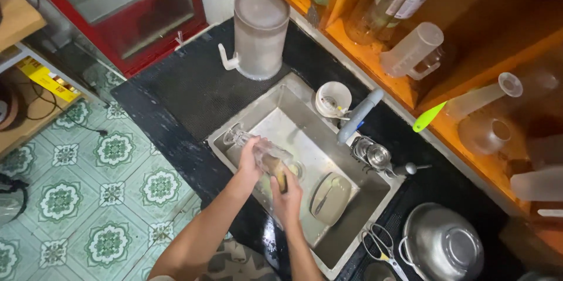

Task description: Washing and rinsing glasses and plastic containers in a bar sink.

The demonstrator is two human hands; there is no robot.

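Steel sink, hand-hidden clear glass

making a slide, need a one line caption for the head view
Over a steel sink, the left hand holds a clear glass while the right hand scrubs it with a sponge.

The rectangular steel sink has a dull, brushed metal finish, wet in its basin. Over it the left hand grips a clear glass vessel, smooth and glossy, while the right hand presses a brownish, rough-looking scrubbing pad to it. The black worktop looks matt and finely textured. At its back edge stands a frosted, translucent plastic cylindrical container. Near the front right corner a round steel bowl shines, beside metal scissors. The orange wooden shelf looks smooth.
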